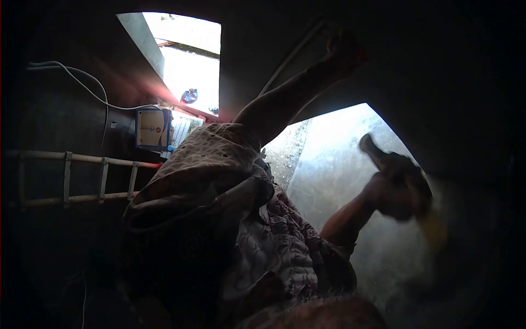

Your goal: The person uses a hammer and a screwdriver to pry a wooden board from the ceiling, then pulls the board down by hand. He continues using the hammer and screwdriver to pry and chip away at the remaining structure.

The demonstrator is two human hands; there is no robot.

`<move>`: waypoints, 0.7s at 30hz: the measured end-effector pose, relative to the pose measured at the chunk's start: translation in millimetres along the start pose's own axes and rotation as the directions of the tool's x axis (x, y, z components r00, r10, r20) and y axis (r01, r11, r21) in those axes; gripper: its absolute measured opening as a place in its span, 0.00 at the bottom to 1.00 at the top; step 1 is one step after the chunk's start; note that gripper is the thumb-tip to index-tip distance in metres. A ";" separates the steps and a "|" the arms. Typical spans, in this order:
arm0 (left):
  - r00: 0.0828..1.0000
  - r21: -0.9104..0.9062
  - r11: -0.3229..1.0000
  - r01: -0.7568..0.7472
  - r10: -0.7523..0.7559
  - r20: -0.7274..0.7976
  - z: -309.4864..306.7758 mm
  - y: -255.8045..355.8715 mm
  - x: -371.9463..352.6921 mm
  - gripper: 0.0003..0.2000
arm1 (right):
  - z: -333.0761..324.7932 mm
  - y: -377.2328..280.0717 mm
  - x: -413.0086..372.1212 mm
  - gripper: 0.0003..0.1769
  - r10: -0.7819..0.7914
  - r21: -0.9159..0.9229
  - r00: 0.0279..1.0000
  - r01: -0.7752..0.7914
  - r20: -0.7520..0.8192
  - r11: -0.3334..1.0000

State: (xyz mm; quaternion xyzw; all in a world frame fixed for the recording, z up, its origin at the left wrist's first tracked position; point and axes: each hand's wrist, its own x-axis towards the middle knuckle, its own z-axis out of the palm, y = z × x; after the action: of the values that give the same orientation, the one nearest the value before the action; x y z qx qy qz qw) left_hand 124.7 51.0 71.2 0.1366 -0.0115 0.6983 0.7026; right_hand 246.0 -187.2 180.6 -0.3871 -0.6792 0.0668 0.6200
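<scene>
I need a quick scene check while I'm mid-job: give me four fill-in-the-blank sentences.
1. The blurred tool is in the ____ hand.
2. The tool's blurred lower end looks ____.
3. The tan carton has ____ edges.
4. At the picture's left, rungs join two rails of a ____.

Missing words: right; yellow; blue; ladder.
</scene>
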 end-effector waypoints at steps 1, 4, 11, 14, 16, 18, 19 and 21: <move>0.992 -0.103 0.993 0.056 -0.044 0.116 -2.8 0.6 1.5 0.12 | -2.3 6.0 -6.8 0.11 0.015 0.129 0.998 -0.008 -0.055 0.992; 0.986 0.087 0.996 -0.015 0.030 -0.166 25.9 6.4 -19.1 0.12 | 10.0 36.3 -37.7 0.05 0.046 -0.361 0.998 -0.028 0.041 0.932; 0.997 0.053 0.998 -0.014 0.010 0.076 -6.6 1.0 3.0 0.18 | 25.7 65.9 -36.7 0.07 -0.067 -0.827 0.935 0.339 0.347 0.449; 0.989 0.100 0.994 -0.055 0.067 -0.128 18.4 3.1 -8.6 0.14 | 41.1 55.6 -34.4 0.07 0.113 0.602 0.989 -0.035 -0.092 0.798; 0.980 0.097 0.994 -0.050 0.068 -0.189 21.7 2.6 -11.0 0.17 | 39.0 78.2 -41.7 0.09 0.077 0.504 0.993 -0.021 -0.090 0.863; 0.974 0.085 0.994 -0.064 0.081 -0.211 24.7 2.6 -7.8 0.16 | 33.0 96.9 -42.4 0.08 -0.179 -0.748 0.785 0.620 0.593 0.236; 0.968 0.074 0.995 -0.068 0.083 -0.236 25.5 -2.0 -6.3 0.16 | 45.8 87.0 -34.2 0.05 0.228 -0.594 0.882 0.070 0.412 0.802; 0.959 0.058 0.995 -0.079 0.092 -0.270 33.6 -8.9 5.5 0.16 | 37.2 89.6 -36.6 0.04 0.124 -0.644 0.873 0.246 0.473 0.724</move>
State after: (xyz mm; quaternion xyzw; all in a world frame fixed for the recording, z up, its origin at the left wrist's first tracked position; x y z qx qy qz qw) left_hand 139.5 49.5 103.1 0.0552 0.0956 0.7402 0.6633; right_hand 249.9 -133.1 92.3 -0.5353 -0.8004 -0.1160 0.2437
